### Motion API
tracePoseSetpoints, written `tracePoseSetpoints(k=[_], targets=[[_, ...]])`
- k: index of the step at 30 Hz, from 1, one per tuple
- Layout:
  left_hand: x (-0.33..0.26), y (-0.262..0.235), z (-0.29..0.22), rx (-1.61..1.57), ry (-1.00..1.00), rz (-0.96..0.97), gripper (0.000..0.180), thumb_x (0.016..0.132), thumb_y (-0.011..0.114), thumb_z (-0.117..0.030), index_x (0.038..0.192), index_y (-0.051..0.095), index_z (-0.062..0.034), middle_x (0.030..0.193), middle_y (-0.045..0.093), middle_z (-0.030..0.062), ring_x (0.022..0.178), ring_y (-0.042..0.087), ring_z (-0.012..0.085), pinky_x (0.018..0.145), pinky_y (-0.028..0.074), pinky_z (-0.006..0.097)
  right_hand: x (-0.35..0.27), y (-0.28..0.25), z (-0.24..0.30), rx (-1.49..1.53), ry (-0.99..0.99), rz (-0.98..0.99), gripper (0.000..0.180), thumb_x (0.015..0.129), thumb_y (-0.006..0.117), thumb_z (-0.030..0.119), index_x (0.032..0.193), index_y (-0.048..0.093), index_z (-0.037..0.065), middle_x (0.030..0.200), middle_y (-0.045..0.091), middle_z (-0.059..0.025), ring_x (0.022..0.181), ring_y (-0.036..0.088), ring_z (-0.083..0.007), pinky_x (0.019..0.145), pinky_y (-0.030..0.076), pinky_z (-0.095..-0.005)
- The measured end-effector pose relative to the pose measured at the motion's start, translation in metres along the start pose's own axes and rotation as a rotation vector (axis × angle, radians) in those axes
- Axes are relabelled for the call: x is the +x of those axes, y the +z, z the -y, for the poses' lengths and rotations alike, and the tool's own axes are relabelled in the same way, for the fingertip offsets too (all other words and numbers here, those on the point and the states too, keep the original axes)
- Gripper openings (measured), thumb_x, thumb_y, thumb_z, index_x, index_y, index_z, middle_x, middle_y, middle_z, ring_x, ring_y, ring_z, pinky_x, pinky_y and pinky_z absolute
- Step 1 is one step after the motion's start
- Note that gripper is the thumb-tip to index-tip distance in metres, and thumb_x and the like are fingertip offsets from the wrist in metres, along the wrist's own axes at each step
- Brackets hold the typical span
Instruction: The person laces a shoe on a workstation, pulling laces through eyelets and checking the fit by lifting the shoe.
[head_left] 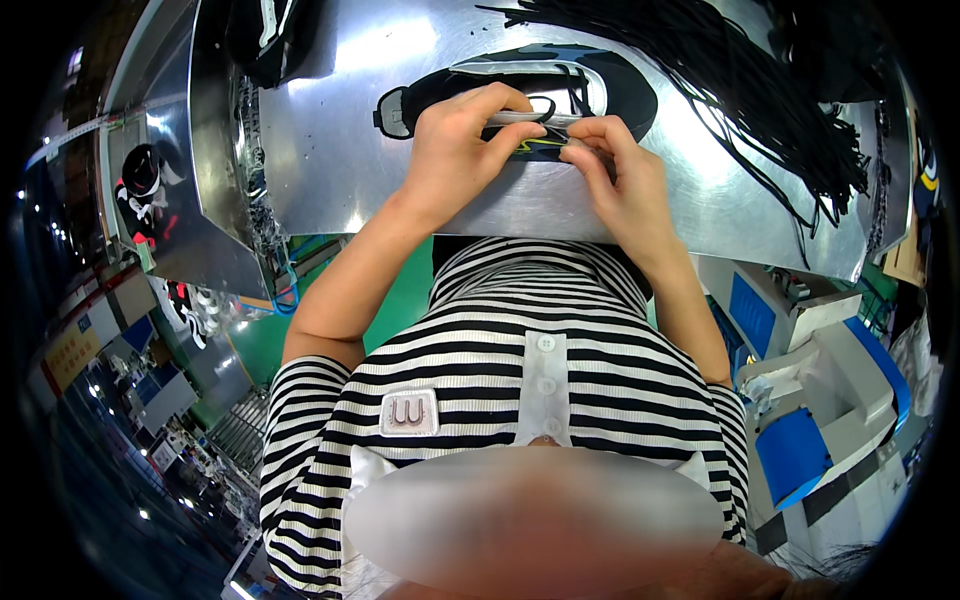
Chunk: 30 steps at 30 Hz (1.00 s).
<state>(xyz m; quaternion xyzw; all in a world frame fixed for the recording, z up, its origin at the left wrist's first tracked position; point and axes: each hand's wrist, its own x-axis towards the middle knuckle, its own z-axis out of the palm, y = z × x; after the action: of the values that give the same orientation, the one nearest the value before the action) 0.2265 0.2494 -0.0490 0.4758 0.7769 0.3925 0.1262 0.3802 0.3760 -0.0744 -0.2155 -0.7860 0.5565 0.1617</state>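
A black shoe upper (632,98) with pale lining lies sideways on the metal table, its grey-edged heel tab at the left and its rounded toe at the right. Over its near side, my left hand (462,140) is closed, thumb and forefinger gripping the lacing edge. A thin black shoelace (546,104) loops up beside those fingertips. My right hand (628,178) pinches at the same edge, just right of the left thumb, seemingly on the lace; the fingertips hide its end. Yellow-green trim (540,146) shows below the fingers.
A long bundle of black laces (740,80) spreads over the table's right side, some strands hanging toward the near edge. Another black piece (262,45) lies at the far left. The metal table (350,180) ends close to my body. A blue-and-white bin (795,455) stands lower right.
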Motion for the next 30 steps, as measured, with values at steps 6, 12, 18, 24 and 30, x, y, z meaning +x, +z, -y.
tracePoseSetpoints(k=[6,12,18,24,30], targets=[[0.002,0.000,0.001,0.002,0.015,0.036,0.018,0.081,0.077,-0.009,0.095,0.069,-0.0009,0.088,0.072,0.0090,0.077,0.069,0.0184,0.070,0.053,0.027,0.000,0.003,0.001,0.071,0.043,-0.027,0.018,0.092,0.067,0.012,0.105,0.058,0.003,0.083,0.070,-0.0133,0.073,0.070,-0.0236,0.065,0.053,-0.0303],[-0.008,0.004,0.000,-0.155,0.122,0.150,0.018,0.083,0.074,-0.004,0.100,0.068,0.0004,0.091,0.071,0.0118,0.077,0.069,0.0210,0.068,0.054,0.029,0.001,0.016,0.001,0.190,0.084,-0.034,0.019,0.093,0.064,0.009,0.107,0.053,0.001,0.083,0.069,-0.0154,0.075,0.071,-0.0277,0.065,0.052,-0.0334],[-0.013,-0.001,-0.001,0.036,0.180,0.136,0.017,0.082,0.073,-0.002,0.096,0.064,-0.0020,0.084,0.069,0.0119,0.073,0.067,0.0273,0.063,0.052,0.033,-0.008,-0.021,0.019,-0.182,0.137,0.140,0.025,0.090,0.068,0.015,0.108,0.052,0.006,0.082,0.070,-0.0118,0.075,0.071,-0.0294,0.064,0.052,-0.0362],[-0.014,-0.001,0.011,0.177,0.550,0.072,0.023,0.075,0.072,0.002,0.094,0.060,-0.0031,0.083,0.068,0.0092,0.070,0.065,0.0269,0.063,0.052,0.035,0.023,-0.026,0.035,-0.066,-0.193,0.158,0.015,0.088,0.066,0.012,0.103,0.065,0.008,0.079,0.068,-0.0092,0.062,0.065,-0.0242,0.059,0.050,-0.0319],[-0.023,-0.005,0.014,0.197,0.637,0.010,0.017,0.073,0.066,-0.007,0.089,0.061,-0.0052,0.081,0.064,0.0049,0.072,0.063,0.0210,0.063,0.050,0.032,0.028,-0.019,0.026,-0.303,-0.169,0.319,0.016,0.086,0.068,0.011,0.102,0.067,0.008,0.080,0.069,-0.0108,0.066,0.067,-0.0247,0.061,0.051,-0.0323]])
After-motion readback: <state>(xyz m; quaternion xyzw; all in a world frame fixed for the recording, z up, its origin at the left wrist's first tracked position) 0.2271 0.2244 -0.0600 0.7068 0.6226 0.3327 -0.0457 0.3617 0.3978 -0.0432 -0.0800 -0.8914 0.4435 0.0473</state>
